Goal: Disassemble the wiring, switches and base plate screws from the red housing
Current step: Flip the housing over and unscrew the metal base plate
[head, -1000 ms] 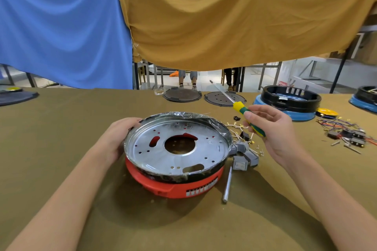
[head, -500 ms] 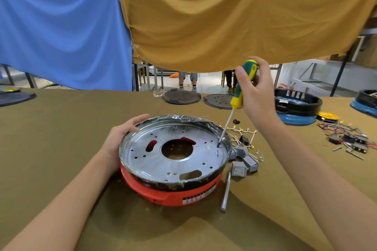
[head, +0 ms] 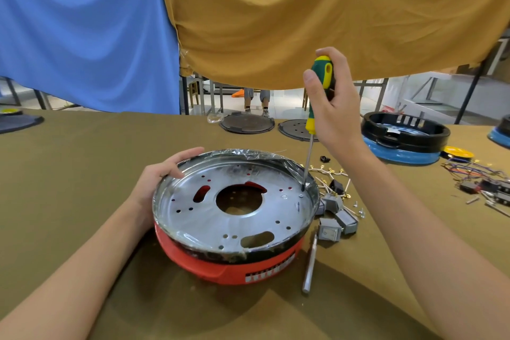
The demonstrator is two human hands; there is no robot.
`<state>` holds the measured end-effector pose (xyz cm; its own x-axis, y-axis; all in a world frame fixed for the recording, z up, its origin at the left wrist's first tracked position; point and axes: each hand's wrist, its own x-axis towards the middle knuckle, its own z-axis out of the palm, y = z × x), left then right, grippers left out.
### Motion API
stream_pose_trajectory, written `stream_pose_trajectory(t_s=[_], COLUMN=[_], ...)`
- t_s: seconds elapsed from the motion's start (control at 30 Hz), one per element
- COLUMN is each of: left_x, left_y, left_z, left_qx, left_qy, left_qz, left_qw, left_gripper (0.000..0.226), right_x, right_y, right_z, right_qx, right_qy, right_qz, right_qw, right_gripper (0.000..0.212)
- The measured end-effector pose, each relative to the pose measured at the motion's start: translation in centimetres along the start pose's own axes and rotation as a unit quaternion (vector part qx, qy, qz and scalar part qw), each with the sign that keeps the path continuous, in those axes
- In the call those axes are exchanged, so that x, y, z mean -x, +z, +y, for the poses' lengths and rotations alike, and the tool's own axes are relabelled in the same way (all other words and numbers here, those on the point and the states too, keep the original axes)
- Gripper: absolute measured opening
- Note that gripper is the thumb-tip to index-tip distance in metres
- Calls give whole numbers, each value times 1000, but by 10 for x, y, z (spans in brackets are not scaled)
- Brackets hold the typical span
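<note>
- Two hands share the job: your left hand (head: 162,176) holds the plate (head: 234,201) rim, steadying the red housing (head: 229,268).
- Your right hand (head: 335,107) grips the screwdriver (head: 317,96) upright, its tip by a screw (head: 301,195).

The right hand (head: 335,107) gripped a green-and-yellow screwdriver (head: 317,96) upright — its tip on a screw (head: 301,195) at the silver base plate (head: 234,201) — while the left hand (head: 158,176) held the red housing (head: 229,268) on the tabletop (head: 82,160).
</note>
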<state>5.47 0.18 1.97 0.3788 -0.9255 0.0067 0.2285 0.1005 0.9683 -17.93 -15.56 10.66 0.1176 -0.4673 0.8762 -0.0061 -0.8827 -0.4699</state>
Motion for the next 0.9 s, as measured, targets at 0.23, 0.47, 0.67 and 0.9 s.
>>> stream_pose_trajectory(t_s=[0.23,0.47,0.67,0.9], left_x=[2,3,3,3], left_y=[0,0,0,0], left_z=[1,0,1,1], left_qx=[-2,-1,-3,-10], left_qy=[-1,1,2,5], left_qz=[-1,3,7,13], left_qw=[1000,1000,1000,1000], left_gripper=[63,64,68,68], right_x=[2,7,9,11], right_y=[3,2,1,-1], right_z=[1,2,0,0], right_qx=[0,6,13,28], right_qy=[7,6,-21,-22], right_qz=[-4,0,14,23], right_qw=[1000,1000,1000,999], right_gripper=[30,30,30,32])
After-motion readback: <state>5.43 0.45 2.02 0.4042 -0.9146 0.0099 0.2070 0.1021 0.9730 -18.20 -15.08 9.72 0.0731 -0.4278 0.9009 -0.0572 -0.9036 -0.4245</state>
